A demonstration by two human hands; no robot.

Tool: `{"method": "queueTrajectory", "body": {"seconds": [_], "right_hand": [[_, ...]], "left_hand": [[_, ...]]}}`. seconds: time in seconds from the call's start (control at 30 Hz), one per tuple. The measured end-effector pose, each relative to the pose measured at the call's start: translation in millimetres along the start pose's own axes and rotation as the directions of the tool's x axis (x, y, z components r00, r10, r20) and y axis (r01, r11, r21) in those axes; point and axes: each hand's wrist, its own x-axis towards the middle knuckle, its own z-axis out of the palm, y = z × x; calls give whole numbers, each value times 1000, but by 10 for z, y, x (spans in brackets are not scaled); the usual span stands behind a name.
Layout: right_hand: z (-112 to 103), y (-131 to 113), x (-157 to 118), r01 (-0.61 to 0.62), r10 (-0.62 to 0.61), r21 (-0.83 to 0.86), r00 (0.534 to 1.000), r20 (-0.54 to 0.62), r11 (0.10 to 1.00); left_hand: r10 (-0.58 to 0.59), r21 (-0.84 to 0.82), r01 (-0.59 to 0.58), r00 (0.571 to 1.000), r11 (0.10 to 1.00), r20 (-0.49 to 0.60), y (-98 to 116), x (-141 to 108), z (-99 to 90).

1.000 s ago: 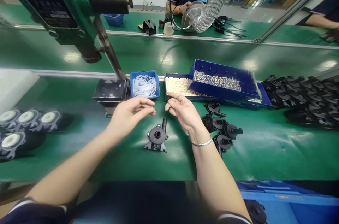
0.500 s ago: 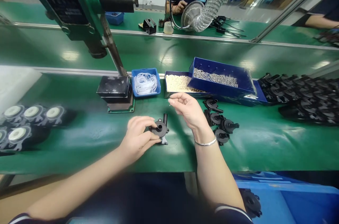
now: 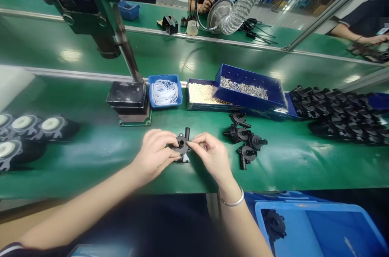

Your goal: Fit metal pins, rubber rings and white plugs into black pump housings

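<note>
A round black plastic part (image 3: 182, 143) with a central stub and a side tube lies on the green bench, a grey metal piece showing at its lower edge. My left hand (image 3: 158, 151) grips its left side between thumb and fingers. My right hand (image 3: 211, 153) is closed in a pinch at the right edge of the part; whatever is between those fingertips is too small to make out. Several similar black parts (image 3: 249, 153) lie to the right. Behind them, a blue box (image 3: 273, 91) of metal pins overlaps a box of small cream pieces (image 3: 202, 93).
A green press (image 3: 111, 48) with a black block (image 3: 127, 95) stands back left, beside a blue tray of white rings (image 3: 165, 92). Black parts with white discs (image 3: 22, 122) sit left, more black parts (image 3: 340, 111) right. A blue bin (image 3: 316, 228) is below right. People sit opposite.
My right hand has come down from near the boxes to the right edge of the black part. My left hand keeps its hold. The view has shifted slightly.
</note>
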Motion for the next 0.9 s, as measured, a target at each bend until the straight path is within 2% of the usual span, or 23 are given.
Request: {"method": "queueTrajectory", "body": {"seconds": [0.13, 0.23, 0.33, 0.43, 0.63, 0.8, 0.9], "right_hand": [[20, -23, -39, 259, -258, -93, 966, 22, 961], [18, 12, -79, 364, -357, -137, 931, 68, 921], [8, 63, -115, 393, -384, -161, 919, 87, 905], [8, 108, -137, 431, -428, -170, 902, 55, 886], [40, 156, -163, 485, -493, -183, 870, 2, 855], [54, 170, -171, 468, -479, -164, 877, -30, 868], [52, 176, -170, 469, -477, -163, 879, -10, 868]], "left_hand": [[39, 58, -39, 999, 998, -2, 30, 15, -32], [52, 66, -52, 999, 996, 9, 37, 24, -55], [28, 47, -29, 999, 998, 20, 25, 34, -73], [23, 43, -24, 1000, 999, 20, 24, 39, -77], [106, 58, -112, 989, 992, 100, 82, 55, -79], [86, 47, -93, 987, 995, 136, 65, 88, -131], [93, 73, -106, 982, 992, 166, 78, 131, -154]]}}
